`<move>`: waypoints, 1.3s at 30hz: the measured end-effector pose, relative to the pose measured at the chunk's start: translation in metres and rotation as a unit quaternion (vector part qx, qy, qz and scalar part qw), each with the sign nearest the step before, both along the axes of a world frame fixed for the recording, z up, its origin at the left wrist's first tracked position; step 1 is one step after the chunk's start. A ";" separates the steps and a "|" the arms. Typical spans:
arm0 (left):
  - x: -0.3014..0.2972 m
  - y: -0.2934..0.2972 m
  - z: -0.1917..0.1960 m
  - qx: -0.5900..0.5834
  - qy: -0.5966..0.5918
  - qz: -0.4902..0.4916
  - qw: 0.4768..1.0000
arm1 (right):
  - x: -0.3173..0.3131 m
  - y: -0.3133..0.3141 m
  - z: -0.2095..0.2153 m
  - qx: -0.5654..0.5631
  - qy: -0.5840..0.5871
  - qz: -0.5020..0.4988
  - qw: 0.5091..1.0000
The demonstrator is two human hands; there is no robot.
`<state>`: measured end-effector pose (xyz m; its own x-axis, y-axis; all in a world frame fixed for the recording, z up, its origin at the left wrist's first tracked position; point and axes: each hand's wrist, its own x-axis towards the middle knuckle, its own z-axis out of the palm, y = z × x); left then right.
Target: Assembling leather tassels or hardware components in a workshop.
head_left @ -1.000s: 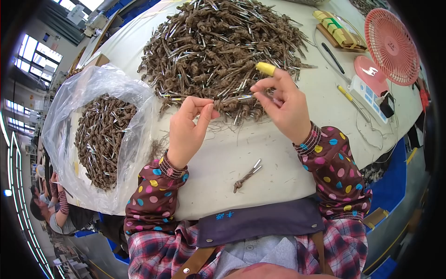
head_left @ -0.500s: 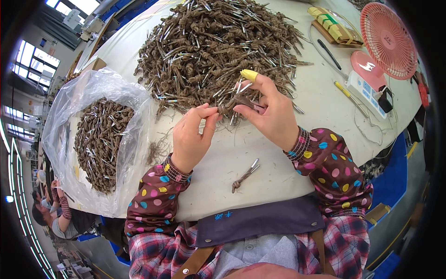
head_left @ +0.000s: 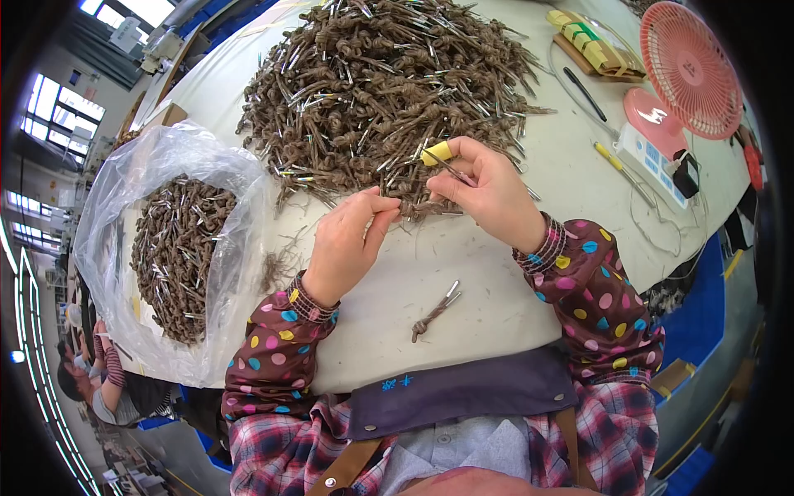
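Observation:
Thumb and fingers of my left hand [head_left: 343, 244] pinch the end of a knotted brown cord [head_left: 411, 208] at the near edge of a big heap. My right hand [head_left: 495, 194], a yellow cover on its index finger, is closed round a slim dark tool [head_left: 453, 171] that looks like small thread snips; its far end shows only partly. The heap [head_left: 380, 91] is made of many brown knotted cords with shiny metal tips. One similar knotted cord [head_left: 434, 312] lies apart on the pale table, between my forearms.
To the left, a clear plastic bag [head_left: 240, 273] stands open, full of knotted cords. Loose thread scraps [head_left: 281, 266] lie beside it. At the right are a pink fan [head_left: 691, 70], a white power strip [head_left: 653, 165], a yellow-handled tool [head_left: 612, 159], a black pen [head_left: 585, 93] and cables.
My right hand has tilted and shifted slightly, swinging the dark tool up off the cord. My left hand has moved a little to the right. The metal tips between my hands have dropped lower.

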<state>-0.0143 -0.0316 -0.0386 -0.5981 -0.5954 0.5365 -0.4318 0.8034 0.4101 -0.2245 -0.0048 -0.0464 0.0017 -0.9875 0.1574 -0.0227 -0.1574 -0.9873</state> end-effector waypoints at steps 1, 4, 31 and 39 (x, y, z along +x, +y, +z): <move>0.001 0.001 0.002 0.000 -0.001 0.000 1.000 | -0.001 -0.002 -0.002 0.028 -0.036 0.032 0.998; 0.002 0.003 0.007 0.027 -0.008 -0.048 0.998 | -0.003 0.000 0.004 0.127 -0.104 0.086 0.983; 0.002 -0.001 0.001 0.137 0.002 0.047 0.989 | -0.006 0.003 0.014 0.113 -0.136 -0.006 0.984; 0.006 -0.003 0.001 0.324 0.053 0.019 0.944 | -0.011 0.000 0.014 -0.126 0.262 -0.132 0.947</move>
